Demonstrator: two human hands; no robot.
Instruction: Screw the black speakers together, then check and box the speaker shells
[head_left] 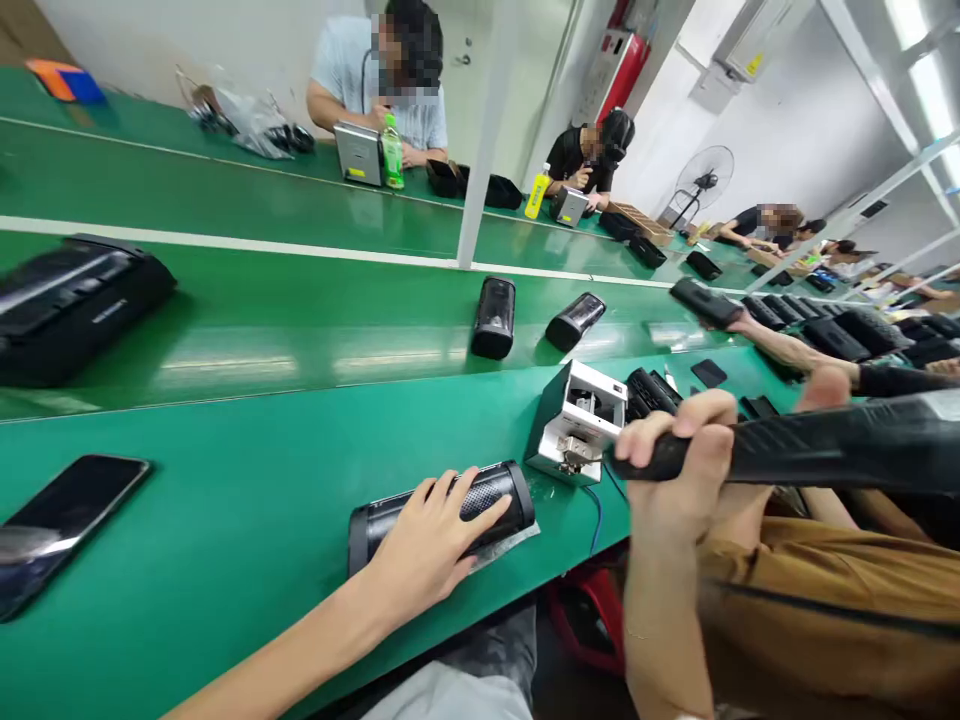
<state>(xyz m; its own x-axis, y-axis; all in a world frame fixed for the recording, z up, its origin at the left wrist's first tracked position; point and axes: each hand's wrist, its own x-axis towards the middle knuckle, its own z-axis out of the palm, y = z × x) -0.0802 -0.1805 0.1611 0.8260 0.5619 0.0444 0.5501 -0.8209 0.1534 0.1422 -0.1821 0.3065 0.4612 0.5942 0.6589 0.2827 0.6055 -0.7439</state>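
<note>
On the green bench lies a black cylindrical speaker with a perforated grille, a strip of clear film under its near edge. My left hand is laid over it, fingers spread across the top and thumb on the near side. Off to the right, my right hand is raised above the bench edge, its fingers closed round the narrow end of a long black ridged object. Motion blur hides what kind of object it is. Part of another hand shows behind it.
A silver-and-black metal fixture with a blue cable stands right of the speaker. A phone lies at left. Beyond are two black speakers and a larger black device. A co-worker in brown sits close at right.
</note>
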